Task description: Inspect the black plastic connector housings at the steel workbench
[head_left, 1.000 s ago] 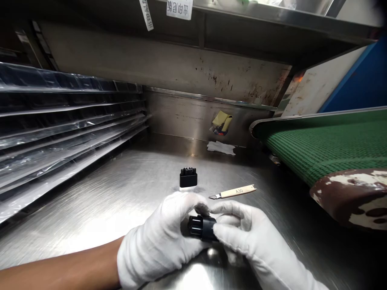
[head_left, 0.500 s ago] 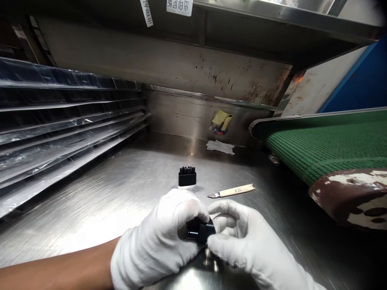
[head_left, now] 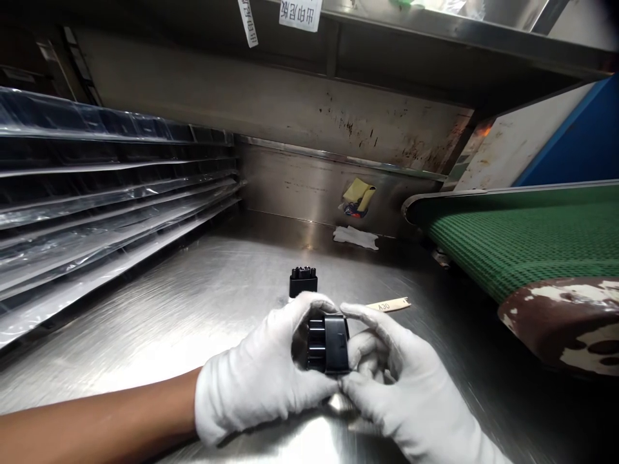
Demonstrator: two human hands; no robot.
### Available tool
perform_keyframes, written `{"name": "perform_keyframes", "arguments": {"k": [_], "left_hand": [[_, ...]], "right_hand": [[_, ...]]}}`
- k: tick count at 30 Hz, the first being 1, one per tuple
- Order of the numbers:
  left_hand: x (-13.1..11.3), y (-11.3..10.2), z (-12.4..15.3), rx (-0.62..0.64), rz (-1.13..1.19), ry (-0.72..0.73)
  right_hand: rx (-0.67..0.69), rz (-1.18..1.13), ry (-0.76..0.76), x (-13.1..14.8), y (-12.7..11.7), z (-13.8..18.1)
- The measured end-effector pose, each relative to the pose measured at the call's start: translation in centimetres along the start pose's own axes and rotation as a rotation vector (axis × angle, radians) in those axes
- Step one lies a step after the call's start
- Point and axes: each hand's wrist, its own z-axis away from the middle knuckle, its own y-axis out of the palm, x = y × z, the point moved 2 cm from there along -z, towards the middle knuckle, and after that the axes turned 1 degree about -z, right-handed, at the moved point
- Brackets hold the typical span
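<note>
- Two paper labels [head_left: 300, 11] hang from the shelf edge at the top; their print is too small to read.
- "A30" is written on the blade handle [head_left: 389, 305], which lies on the bench just behind the right hand.
- Brushed steel forms the bench [head_left: 193, 303]; its back wall is stained, with a yellow scrap [head_left: 358, 192] stuck to it and a white scrap [head_left: 355, 237] at its foot.
- Clear trays [head_left: 106, 193] are stacked along the bench's left edge; a green belt [head_left: 527, 232] runs along the right edge.
- Black plastic plug [head_left: 327, 335], ribbed on its left part, is gripped between the gloved left hand [head_left: 264, 374] and right hand [head_left: 401, 386], both closed around it, over the bench's near middle.
- Second plug [head_left: 303, 282] stands on the bench just behind the hands.
</note>
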Motion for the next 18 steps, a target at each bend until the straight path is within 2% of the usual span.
{"name": "perform_keyframes", "arguments": {"k": [4, 9, 18], "left_hand": [[0.01, -0.03, -0.1, -0.017, 0.009, -0.036], [-0.27, -0.12, 0.01, 0.019, -0.038, -0.059], [-0.15, -0.31, 0.21, 0.043, -0.014, -0.039]], "right_hand": [[-0.023, 0.054, -0.046, -0.03, -0.11, -0.01], [0.035, -0.005, 0.016, 0.18, -0.01, 0.01], [0.042, -0.091, 0.078, 0.76, 0.18, 0.01]]}}
